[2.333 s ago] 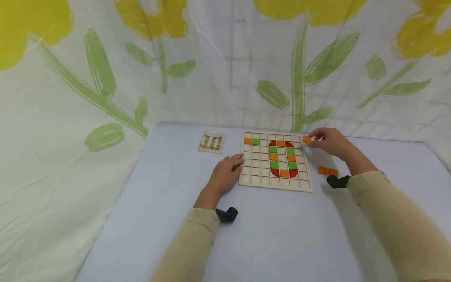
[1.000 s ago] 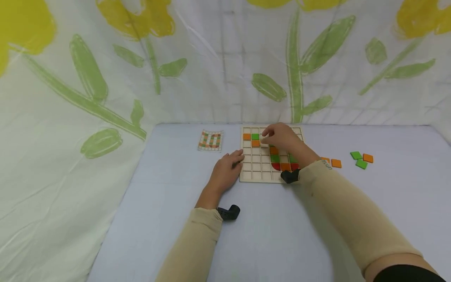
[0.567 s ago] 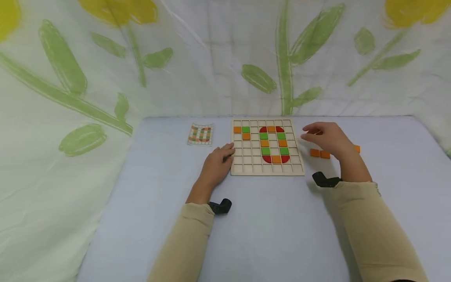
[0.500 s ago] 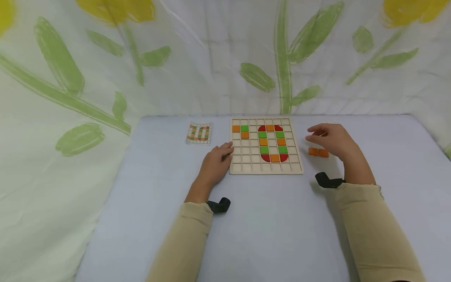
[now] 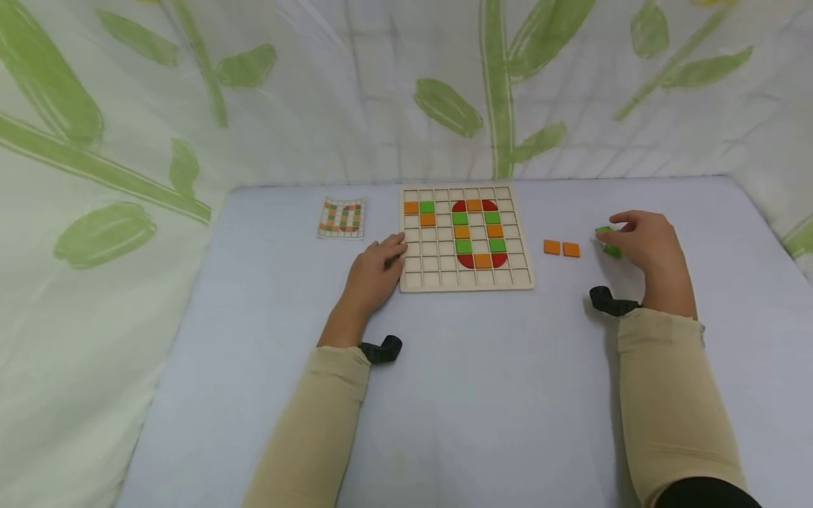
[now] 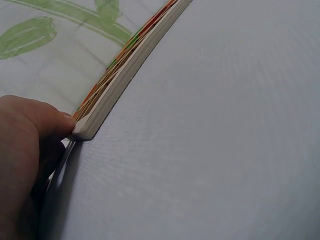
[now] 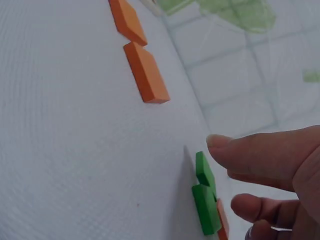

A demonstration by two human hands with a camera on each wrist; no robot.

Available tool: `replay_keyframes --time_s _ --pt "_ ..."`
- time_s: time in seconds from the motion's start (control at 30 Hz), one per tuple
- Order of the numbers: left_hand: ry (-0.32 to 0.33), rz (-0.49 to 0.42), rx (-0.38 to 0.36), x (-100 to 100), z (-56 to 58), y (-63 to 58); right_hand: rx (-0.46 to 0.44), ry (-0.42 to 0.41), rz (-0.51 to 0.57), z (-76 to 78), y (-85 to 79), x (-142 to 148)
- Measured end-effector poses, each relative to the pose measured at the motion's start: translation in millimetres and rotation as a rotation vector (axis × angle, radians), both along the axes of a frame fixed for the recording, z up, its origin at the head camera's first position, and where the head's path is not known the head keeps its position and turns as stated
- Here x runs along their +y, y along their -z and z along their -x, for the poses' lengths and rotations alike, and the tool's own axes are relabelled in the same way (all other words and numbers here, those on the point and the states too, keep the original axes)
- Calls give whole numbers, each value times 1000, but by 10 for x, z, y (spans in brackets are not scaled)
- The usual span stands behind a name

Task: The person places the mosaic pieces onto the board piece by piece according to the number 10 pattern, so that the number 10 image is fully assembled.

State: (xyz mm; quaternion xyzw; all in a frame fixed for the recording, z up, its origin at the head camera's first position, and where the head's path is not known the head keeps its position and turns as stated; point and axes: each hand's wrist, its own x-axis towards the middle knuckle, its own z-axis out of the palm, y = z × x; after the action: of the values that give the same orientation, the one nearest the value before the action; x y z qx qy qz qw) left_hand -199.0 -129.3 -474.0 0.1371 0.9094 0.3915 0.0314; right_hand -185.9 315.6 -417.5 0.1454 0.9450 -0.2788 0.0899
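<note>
My left hand (image 5: pixel 375 274) lies at the left edge of a wooden grid board (image 5: pixel 438 281). In the left wrist view its thumb (image 6: pixel 55 120) touches the board's corner. Red, orange and green tiles form an upright ring on the board; two orange tiles and a green tile (image 5: pixel 427 207) sit at its upper left. My right hand (image 5: pixel 651 240) hovers at the green tiles (image 5: pixel 612 250) to the right, thumb and fingers apart with nothing between them. In the right wrist view, two green tiles (image 7: pixel 206 210) and part of an orange tile (image 7: pixel 223 220) show below the thumb.
Two loose orange tiles (image 5: pixel 562 249) lie between the board and my right hand. A small pattern card (image 5: pixel 341 219) lies left of the board. The white table (image 5: pixel 457 395) ends at a hanging cloth (image 5: pixel 356 92) with printed flowers.
The orange tile my right hand pinched now sits in the board's second row, under the green one. That hand has moved off the board rightward to the green tiles. My left hand stays at the board's edge.
</note>
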Motion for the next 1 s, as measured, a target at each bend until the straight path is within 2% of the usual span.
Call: replay_keyframes --time_s 0.23,0.33,0.53,0.77,1.0 --pt "-17 -6 -20 0 13 1 3 49 19 36 131 46" --pt "-17 -13 -25 10 7 -1 18 34 22 39 146 42" --pt "-22 -15 -25 15 -8 4 25 -47 -9 79 190 25" --pt "-12 -14 -5 -11 -17 -2 30 -11 3 68 195 7" --pt "2 -10 9 -5 -7 33 37 -22 14 28 197 19"
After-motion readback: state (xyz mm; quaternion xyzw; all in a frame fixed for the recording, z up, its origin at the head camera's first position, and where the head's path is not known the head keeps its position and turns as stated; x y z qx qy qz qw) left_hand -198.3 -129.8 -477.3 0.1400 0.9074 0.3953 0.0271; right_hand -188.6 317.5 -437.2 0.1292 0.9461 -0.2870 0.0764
